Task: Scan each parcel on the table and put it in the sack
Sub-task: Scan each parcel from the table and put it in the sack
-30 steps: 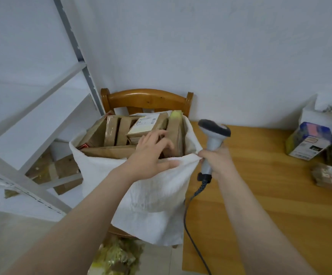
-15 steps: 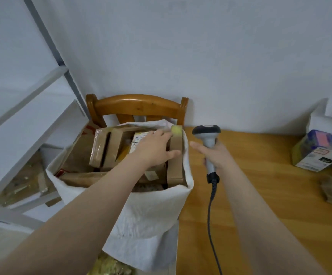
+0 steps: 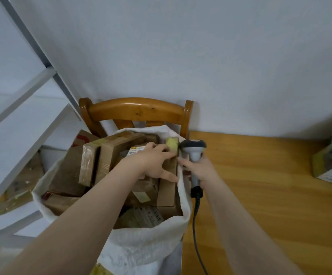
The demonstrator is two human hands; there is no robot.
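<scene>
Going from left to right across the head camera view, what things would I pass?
Shelf → sack → scanner held in the right hand → table → colourful box.

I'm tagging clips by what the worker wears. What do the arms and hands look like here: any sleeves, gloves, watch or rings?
The left hand and right hand are ungloved, with no ring, watch or bracelet showing. The left forearm and right forearm are bare to the frame's lower edge; no sleeve is in view.
</scene>
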